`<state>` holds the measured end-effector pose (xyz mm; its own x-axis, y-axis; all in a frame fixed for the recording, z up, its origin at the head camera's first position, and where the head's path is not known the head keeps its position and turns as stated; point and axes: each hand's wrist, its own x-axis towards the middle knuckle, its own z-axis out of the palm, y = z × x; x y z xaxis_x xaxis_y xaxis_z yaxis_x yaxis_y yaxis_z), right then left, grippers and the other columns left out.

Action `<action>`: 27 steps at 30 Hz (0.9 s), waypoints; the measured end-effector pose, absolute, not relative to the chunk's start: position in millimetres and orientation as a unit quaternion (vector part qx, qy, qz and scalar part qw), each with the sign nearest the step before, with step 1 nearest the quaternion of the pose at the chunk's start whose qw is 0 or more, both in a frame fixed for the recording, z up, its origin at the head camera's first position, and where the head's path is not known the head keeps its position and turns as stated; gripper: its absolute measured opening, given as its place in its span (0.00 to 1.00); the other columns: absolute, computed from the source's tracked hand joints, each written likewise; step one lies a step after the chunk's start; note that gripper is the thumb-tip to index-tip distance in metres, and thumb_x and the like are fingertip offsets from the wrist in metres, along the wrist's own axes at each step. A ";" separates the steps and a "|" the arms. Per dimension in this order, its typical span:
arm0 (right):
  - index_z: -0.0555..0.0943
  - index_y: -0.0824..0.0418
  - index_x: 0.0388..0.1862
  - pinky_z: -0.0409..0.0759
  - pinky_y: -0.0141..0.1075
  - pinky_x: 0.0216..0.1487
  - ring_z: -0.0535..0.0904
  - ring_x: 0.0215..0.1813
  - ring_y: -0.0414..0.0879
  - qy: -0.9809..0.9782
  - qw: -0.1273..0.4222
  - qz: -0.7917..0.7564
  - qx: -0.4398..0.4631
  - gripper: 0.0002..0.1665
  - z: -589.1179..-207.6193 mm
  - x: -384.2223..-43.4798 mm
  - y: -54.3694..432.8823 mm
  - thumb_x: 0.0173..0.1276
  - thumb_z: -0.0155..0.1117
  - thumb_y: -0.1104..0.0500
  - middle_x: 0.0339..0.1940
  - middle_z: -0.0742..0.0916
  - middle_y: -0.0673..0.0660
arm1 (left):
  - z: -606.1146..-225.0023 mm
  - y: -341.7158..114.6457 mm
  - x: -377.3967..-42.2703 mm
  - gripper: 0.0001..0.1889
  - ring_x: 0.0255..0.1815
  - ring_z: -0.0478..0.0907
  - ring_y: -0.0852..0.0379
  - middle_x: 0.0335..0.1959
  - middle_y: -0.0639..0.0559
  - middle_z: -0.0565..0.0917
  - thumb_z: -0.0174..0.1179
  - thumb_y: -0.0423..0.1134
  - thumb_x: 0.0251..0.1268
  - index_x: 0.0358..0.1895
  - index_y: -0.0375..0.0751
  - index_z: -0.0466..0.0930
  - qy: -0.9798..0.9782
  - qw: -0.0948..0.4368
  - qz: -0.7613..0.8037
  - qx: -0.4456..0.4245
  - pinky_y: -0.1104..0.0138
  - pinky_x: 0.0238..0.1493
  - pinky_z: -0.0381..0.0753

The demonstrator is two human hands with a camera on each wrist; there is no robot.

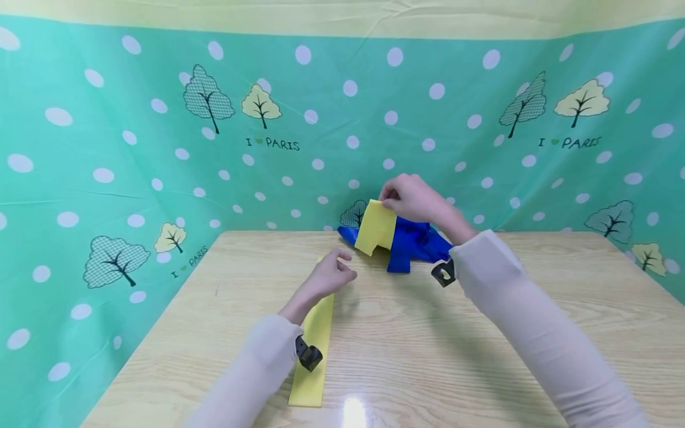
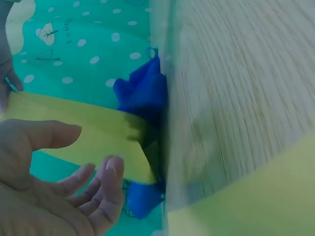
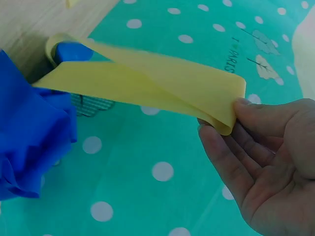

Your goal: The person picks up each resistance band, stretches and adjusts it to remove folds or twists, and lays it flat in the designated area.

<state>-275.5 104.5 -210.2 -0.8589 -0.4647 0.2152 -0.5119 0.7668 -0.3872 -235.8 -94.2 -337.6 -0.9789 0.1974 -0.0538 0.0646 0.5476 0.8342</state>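
The step in hand seems to be the lifting of a long, flat, yellow band of cloth-like material [image 1: 374, 226], which hangs folded before the left part of the crumpled blue heap of soft, sheet-like material [image 1: 423, 241]. The right hand [image 1: 414, 196], above this heap, pinches the band's top between thumb and fingers. The left hand [image 1: 327, 274], nearer to the person than the heap, has thumb and fingers apart and holds nothing. The next move, I judge, calls for these free fingers to take the hanging end. Counted, there are two yellow bands, the second yellow band [image 1: 307, 386] lying flat on the pale wooden table [image 1: 396, 356], near-left of the heap; and one blue heap, whose pieces I cannot count.
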 end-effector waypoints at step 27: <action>0.80 0.69 0.48 0.83 0.35 0.39 0.82 0.41 0.52 -0.918 0.153 0.303 0.203 0.14 -147.6 -255.5 118.1 0.73 0.53 0.61 0.43 0.84 0.64 | -345.9 -54.1 -257.0 0.25 0.32 0.77 0.54 0.37 0.46 0.78 0.59 0.34 0.63 0.62 0.36 0.65 0.796 -0.022 0.599 0.087 0.69 0.29 0.78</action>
